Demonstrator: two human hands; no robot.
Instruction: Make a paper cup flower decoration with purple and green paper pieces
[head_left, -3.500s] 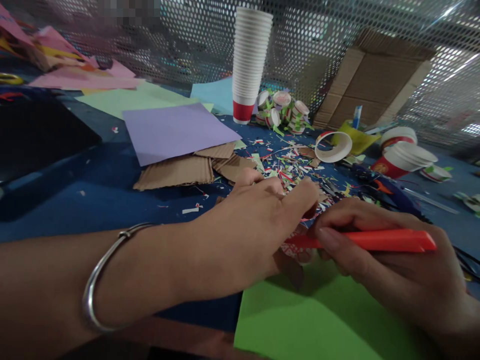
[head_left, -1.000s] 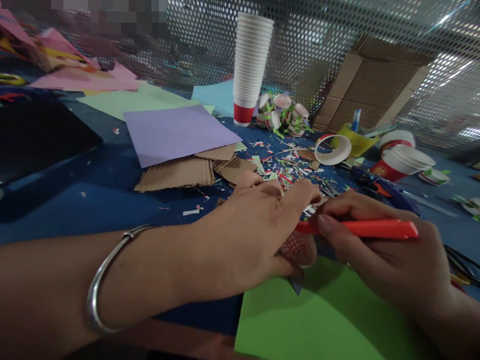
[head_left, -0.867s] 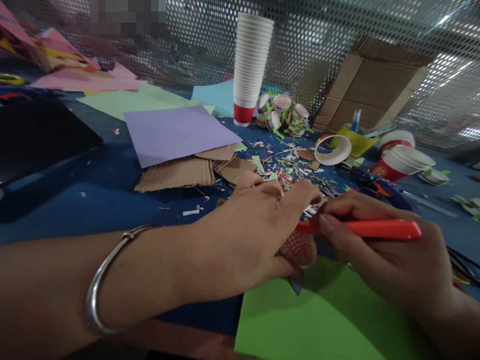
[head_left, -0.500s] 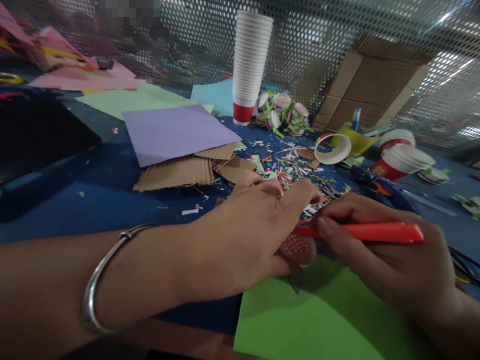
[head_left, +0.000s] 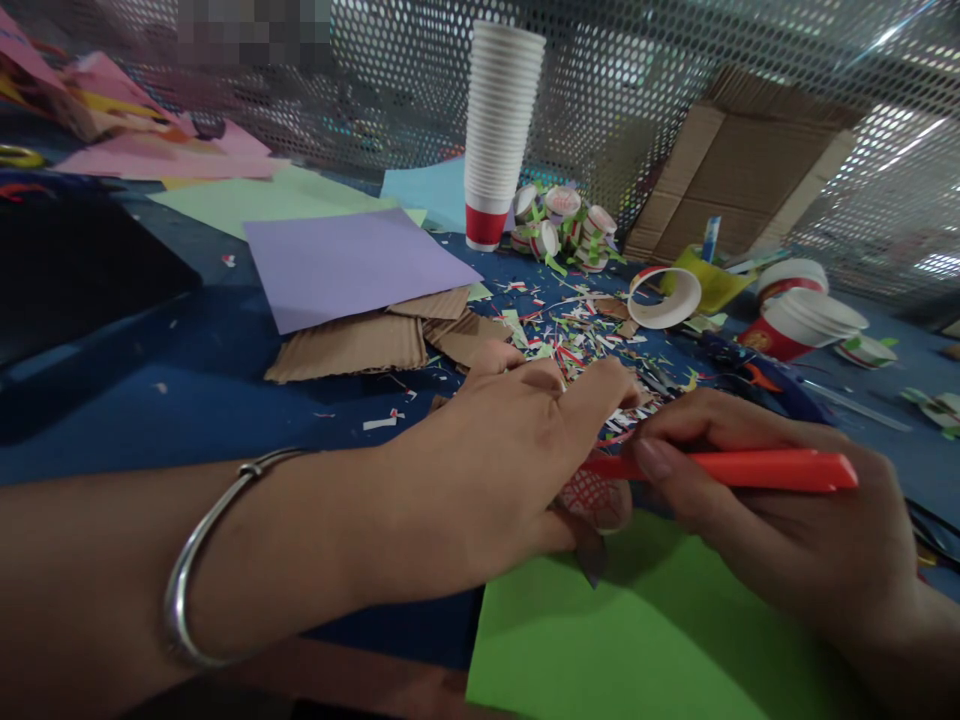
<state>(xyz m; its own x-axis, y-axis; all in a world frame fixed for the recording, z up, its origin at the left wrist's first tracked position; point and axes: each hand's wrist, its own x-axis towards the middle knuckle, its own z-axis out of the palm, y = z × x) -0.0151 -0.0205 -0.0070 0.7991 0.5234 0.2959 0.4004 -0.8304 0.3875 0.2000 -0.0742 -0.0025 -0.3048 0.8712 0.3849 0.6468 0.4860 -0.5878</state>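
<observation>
My right hand (head_left: 795, 530) is closed round a red marker pen (head_left: 780, 469), its tip end pointing left over a small round paper cup base (head_left: 598, 499). Red crossed lines form a grid on that base. My left hand (head_left: 480, 470) grips the base at its edge, thumb below and fingers curled over the top, hiding part of it. A bit of purple paper (head_left: 590, 556) pokes out by the left thumb. Green paper (head_left: 660, 640) lies under and in front of both hands.
A tall stack of paper cups (head_left: 504, 130) stands behind, beside several decorated cup bases (head_left: 562, 225). Paper scraps (head_left: 570, 330) litter the blue table. Purple paper (head_left: 352, 260) rests on cardboard pieces (head_left: 352, 347). A cup ring (head_left: 666, 300) and cups (head_left: 802, 322) are at right.
The marker's back end has tilted slightly down and moved right with my right hand. My left hand keeps its hold on the cup base.
</observation>
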